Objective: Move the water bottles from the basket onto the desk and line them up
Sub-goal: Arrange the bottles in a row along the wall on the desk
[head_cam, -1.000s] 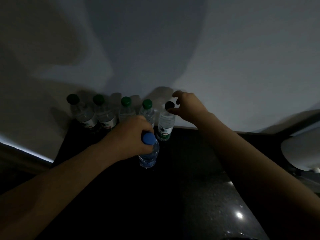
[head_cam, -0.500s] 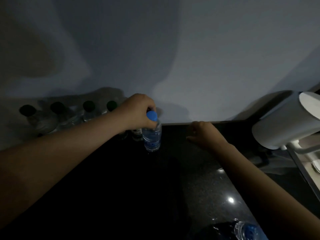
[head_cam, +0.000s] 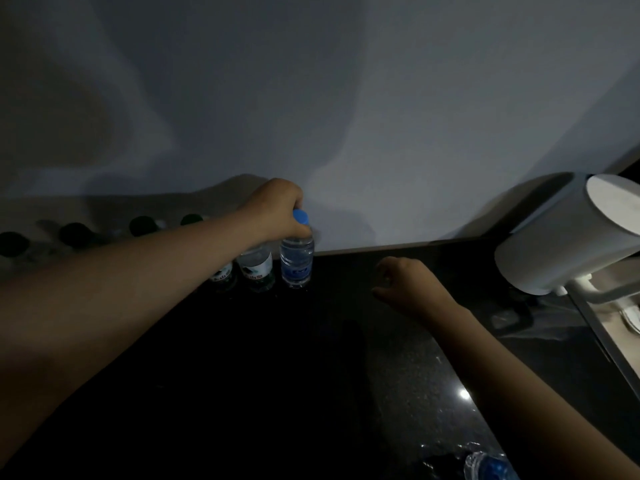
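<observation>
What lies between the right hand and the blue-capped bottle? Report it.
Only bare black desk lies between the blue-capped bottle and the right hand, shown in the head view.

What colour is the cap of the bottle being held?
Bright blue, in the head view: round plastic cap on the clear water bottle the left hand grips.

bottle labels (head_cam: 255, 268) too blurred to read

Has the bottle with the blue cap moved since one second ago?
Yes. The blue-capped bottle, gripped by the left hand, went from in front of the row of other bottles back toward the wall, and now stands at the row's right end.
</observation>
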